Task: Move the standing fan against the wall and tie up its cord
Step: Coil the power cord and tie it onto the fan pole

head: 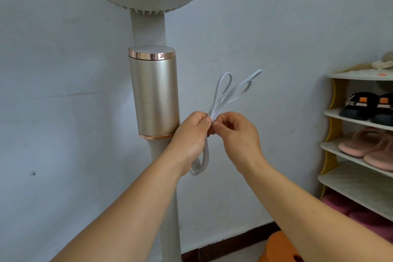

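Note:
The standing fan (154, 91) stands close in front of the pale wall, with a white head at the top edge, a gold cylinder on its white pole. Its white cord (225, 89) is folded into a bundle of loops just right of the cylinder. My left hand (189, 136) grips the bundle at its middle, with loops sticking up to the right and hanging below. My right hand (236, 132) pinches the same spot with thumb and forefinger, touching the left hand. A small dark thing shows between the fingertips; I cannot tell what it is.
A white and yellow shoe rack (357, 151) stands at the right against the wall, holding dark shoes (368, 106) and pink slippers (370, 147). An orange object (280, 249) lies on the floor at the bottom right. The pale wall (63, 91) fills the left.

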